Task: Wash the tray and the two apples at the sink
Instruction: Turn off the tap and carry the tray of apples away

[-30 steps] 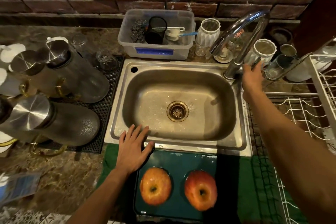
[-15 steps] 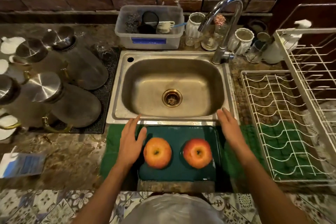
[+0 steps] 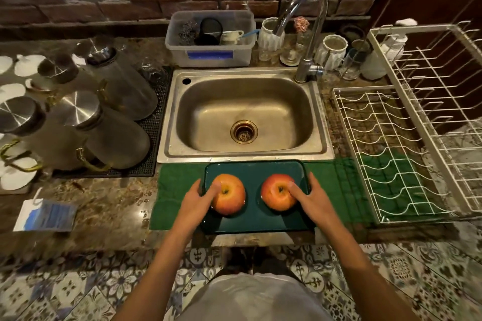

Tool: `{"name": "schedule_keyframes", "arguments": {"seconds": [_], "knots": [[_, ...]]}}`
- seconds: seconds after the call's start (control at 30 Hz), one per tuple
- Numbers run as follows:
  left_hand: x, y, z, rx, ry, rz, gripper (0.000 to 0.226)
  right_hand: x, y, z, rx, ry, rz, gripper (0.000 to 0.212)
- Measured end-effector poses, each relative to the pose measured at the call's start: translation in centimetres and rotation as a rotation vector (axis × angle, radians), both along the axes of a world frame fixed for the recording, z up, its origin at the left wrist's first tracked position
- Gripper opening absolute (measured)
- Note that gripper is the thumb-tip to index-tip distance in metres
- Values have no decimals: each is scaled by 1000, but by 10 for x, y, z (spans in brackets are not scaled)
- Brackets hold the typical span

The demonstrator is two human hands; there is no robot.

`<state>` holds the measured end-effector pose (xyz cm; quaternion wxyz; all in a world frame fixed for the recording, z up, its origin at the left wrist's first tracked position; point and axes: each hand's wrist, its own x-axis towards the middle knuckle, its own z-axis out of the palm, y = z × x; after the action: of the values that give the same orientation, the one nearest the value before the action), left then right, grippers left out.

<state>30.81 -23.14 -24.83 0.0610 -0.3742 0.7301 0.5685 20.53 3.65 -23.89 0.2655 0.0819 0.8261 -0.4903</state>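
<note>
A dark teal tray (image 3: 253, 219) lies on a green cloth (image 3: 177, 190) at the counter's front edge, just below the steel sink (image 3: 242, 157). Two red-orange apples sit on it, stems up. My left hand (image 3: 195, 203) wraps the tray's left edge with its thumb on the left apple (image 3: 230, 199). On the opposite edge, my right hand (image 3: 310, 200) holds the tray and rests its thumb on the right apple (image 3: 275, 197). The basin is bare and no water runs from the faucet (image 3: 313, 21).
Glass jugs with metal lids (image 3: 112, 133) lie on a black mat left of the sink. A white wire dish rack (image 3: 391, 151) stands to the right. A plastic tub (image 3: 211, 39) and white cups line the brick wall behind.
My right hand left the faucet and came down to the tray's right edge. Both hands closed in on the tray, thumbs now on the apples. The view pulled back.
</note>
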Motion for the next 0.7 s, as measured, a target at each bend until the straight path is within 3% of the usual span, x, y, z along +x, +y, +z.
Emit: {"name": "schedule_keyframes", "arguments": {"seconds": [0.13, 0.3, 0.7], "knots": [[5, -3, -1, 169, -25, 72, 97, 8, 1, 1, 37, 26, -22, 93], [9, -3, 2, 305, -48, 129, 97, 9, 2, 2, 31, 22, -59, 81], [12, 5, 11, 283, -4, 171, 91, 13, -1, 7, -131, -55, -181, 103]]}}
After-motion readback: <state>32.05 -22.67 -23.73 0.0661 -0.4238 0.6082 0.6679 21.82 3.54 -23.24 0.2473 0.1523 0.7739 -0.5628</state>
